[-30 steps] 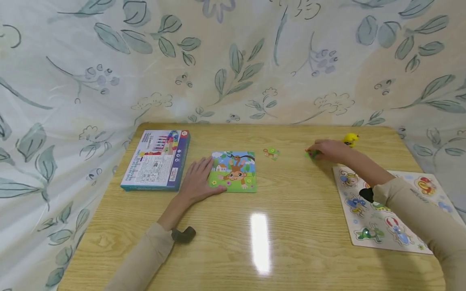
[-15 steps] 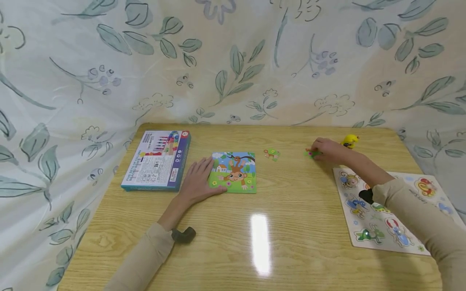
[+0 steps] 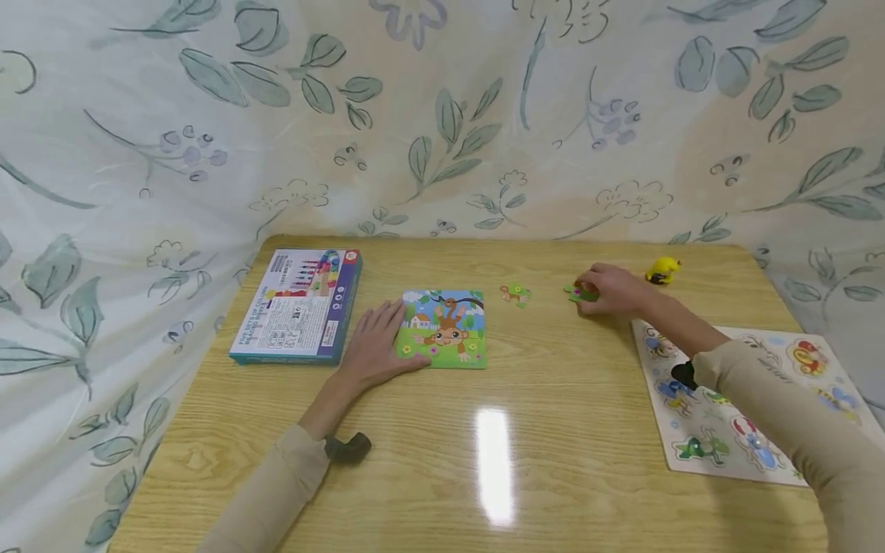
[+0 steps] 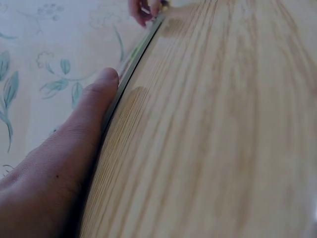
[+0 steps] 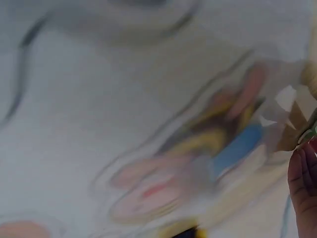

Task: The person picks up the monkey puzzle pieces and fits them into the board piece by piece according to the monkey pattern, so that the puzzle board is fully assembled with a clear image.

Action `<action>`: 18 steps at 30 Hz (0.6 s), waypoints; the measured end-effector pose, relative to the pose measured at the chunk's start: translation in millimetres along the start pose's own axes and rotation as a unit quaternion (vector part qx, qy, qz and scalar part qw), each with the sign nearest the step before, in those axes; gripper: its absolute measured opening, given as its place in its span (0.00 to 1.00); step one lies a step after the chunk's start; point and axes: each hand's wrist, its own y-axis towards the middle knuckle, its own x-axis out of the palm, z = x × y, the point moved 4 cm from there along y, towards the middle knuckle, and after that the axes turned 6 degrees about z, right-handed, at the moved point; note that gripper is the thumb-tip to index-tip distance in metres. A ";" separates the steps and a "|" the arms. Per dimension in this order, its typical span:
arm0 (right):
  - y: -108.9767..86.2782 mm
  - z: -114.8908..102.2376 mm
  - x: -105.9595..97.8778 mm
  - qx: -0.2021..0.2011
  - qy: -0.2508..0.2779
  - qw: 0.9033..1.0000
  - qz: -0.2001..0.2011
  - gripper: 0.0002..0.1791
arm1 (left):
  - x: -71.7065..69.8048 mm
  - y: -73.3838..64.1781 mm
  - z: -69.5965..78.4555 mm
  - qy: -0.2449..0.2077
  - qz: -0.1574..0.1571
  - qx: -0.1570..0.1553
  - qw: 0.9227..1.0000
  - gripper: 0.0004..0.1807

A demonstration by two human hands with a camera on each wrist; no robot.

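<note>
My left hand (image 3: 373, 342) lies flat, fingers spread, along the left side of a square monkey puzzle (image 3: 442, 330), its thumb over the lower left corner. In the left wrist view that thumb (image 4: 94, 99) rests along the puzzle's edge, which shows only as a thin line. Toward the back right, my right hand (image 3: 611, 292) pinches a small green puzzle piece (image 3: 576, 293) with a pink flower, partly hidden by the fingers. Between the two hands, just right of the puzzle, lies a loose green and brown puzzle piece (image 3: 517, 295).
A boxed toy (image 3: 293, 307) lies left of my left hand. Under my right forearm is a white insect peg board (image 3: 691, 411), partly covered by the sleeve. A yellow toy figure (image 3: 662, 270) stands behind the right hand. A patterned cloth (image 3: 442, 115) hangs along the table's back edge.
My right hand has moved slightly left with the green puzzle piece, away from the yellow toy figure. The left hand has stayed in place on the monkey puzzle.
</note>
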 end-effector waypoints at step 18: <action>57.3 -193.0 24.2 -0.206 0.077 0.975 -0.033 0.25 | -2.9 1.0 0.0 -0.010 -0.019 0.006 1.000 0.68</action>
